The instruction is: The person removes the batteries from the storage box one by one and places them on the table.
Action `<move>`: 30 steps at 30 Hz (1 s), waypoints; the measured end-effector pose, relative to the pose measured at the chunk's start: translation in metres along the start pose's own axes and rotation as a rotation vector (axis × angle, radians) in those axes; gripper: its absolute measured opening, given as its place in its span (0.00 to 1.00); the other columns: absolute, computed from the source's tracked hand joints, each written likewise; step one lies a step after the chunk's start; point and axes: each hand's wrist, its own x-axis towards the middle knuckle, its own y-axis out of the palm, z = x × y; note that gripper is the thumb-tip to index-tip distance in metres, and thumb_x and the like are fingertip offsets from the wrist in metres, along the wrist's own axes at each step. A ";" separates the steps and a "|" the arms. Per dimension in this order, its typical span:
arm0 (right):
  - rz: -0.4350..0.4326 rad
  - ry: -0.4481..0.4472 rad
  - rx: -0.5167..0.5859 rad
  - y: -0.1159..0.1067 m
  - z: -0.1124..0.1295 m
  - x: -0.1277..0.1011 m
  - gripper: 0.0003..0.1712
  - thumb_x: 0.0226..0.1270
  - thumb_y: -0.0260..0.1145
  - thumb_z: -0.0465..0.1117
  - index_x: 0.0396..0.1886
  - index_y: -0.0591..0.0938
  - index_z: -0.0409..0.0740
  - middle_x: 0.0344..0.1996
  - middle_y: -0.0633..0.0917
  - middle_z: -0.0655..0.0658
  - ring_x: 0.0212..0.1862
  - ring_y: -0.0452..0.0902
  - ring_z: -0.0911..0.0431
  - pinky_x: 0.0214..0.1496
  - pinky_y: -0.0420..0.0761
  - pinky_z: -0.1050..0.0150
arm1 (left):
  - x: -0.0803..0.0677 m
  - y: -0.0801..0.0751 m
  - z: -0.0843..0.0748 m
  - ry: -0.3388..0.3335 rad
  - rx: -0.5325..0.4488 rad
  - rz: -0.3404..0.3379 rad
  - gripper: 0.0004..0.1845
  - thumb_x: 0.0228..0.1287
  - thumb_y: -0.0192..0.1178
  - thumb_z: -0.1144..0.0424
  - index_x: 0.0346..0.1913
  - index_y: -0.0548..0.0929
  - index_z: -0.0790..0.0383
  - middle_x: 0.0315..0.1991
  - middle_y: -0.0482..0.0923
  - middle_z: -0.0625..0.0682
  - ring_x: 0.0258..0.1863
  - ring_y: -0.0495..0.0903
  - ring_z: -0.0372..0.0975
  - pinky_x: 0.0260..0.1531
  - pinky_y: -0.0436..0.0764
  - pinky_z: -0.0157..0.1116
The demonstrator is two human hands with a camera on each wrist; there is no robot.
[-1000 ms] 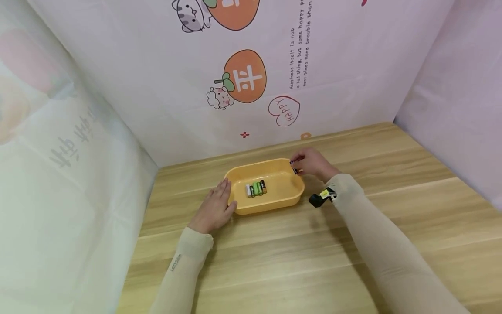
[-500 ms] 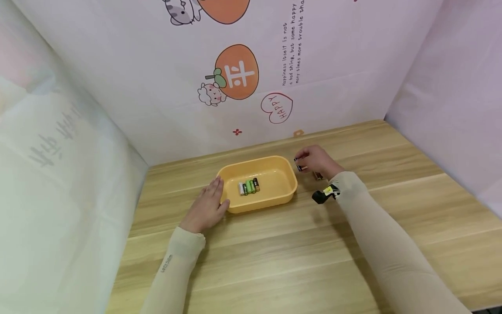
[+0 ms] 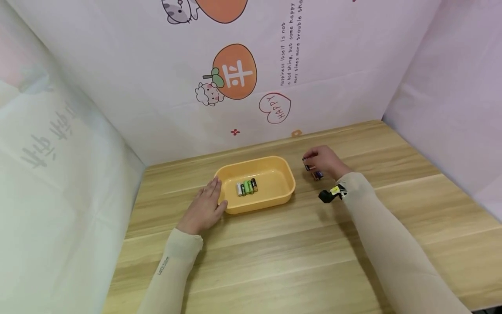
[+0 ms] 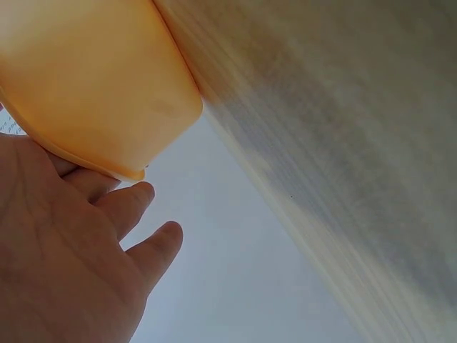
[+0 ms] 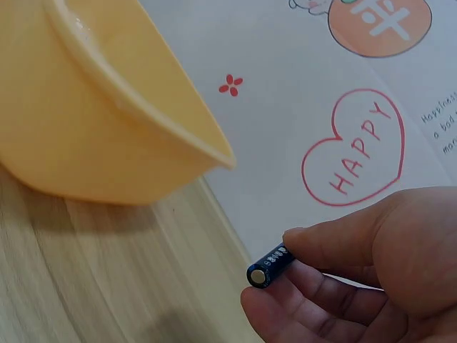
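1. Dark batt. [image 5: 268, 267] pinched by R hand [image 3: 323, 160], shifted off R rim of tray [image 3: 262, 204] since 1 s ago.
2. Now outside tray; work judged part-done, 5 batts. [image 3: 246, 187] inside.
3. Tray touched by L hand [image 3: 201, 212], fingers straight.

The head view is bright (the left wrist's dimmer), shadows soft on the table [image 3: 251, 257].

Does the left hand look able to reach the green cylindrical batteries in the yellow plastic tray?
Probably yes: the left hand touches the open tray at its left end, and nothing covers the batteries.
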 end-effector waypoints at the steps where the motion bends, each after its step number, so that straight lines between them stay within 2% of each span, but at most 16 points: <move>1: -0.002 0.000 -0.008 -0.002 -0.002 0.000 0.18 0.71 0.59 0.32 0.56 0.74 0.24 0.49 0.77 0.32 0.46 0.78 0.45 0.50 0.81 0.47 | 0.000 0.000 0.000 -0.002 0.000 0.002 0.37 0.76 0.41 0.48 0.76 0.47 0.68 0.77 0.40 0.57 0.75 0.44 0.48 0.70 0.49 0.51; 5: -0.010 -0.002 -0.045 -0.009 -0.009 -0.001 0.19 0.71 0.59 0.33 0.57 0.74 0.25 0.50 0.77 0.32 0.47 0.79 0.43 0.48 0.82 0.50 | 0.000 0.000 0.000 -0.007 -0.006 0.001 0.37 0.76 0.41 0.48 0.76 0.46 0.66 0.77 0.39 0.56 0.76 0.42 0.46 0.71 0.48 0.50; 11: -0.010 0.005 -0.036 -0.016 -0.015 -0.001 0.20 0.72 0.58 0.34 0.59 0.73 0.25 0.51 0.76 0.31 0.48 0.79 0.42 0.47 0.82 0.53 | 0.000 0.001 0.000 -0.001 -0.002 -0.013 0.37 0.76 0.41 0.48 0.76 0.47 0.67 0.77 0.41 0.56 0.75 0.44 0.48 0.71 0.49 0.50; 19: -0.019 -0.005 -0.030 -0.023 -0.022 0.001 0.21 0.72 0.58 0.34 0.59 0.73 0.25 0.51 0.76 0.30 0.50 0.78 0.40 0.48 0.82 0.52 | -0.001 0.004 0.002 -0.012 0.001 -0.012 0.36 0.77 0.41 0.47 0.76 0.47 0.65 0.77 0.40 0.55 0.75 0.43 0.46 0.71 0.48 0.49; 30: -0.031 0.032 -0.028 -0.036 -0.038 -0.001 0.20 0.71 0.59 0.33 0.58 0.73 0.23 0.51 0.76 0.28 0.43 0.82 0.45 0.47 0.83 0.53 | -0.001 0.003 0.002 -0.009 0.005 -0.017 0.36 0.77 0.41 0.48 0.76 0.47 0.66 0.77 0.40 0.55 0.75 0.45 0.48 0.70 0.50 0.50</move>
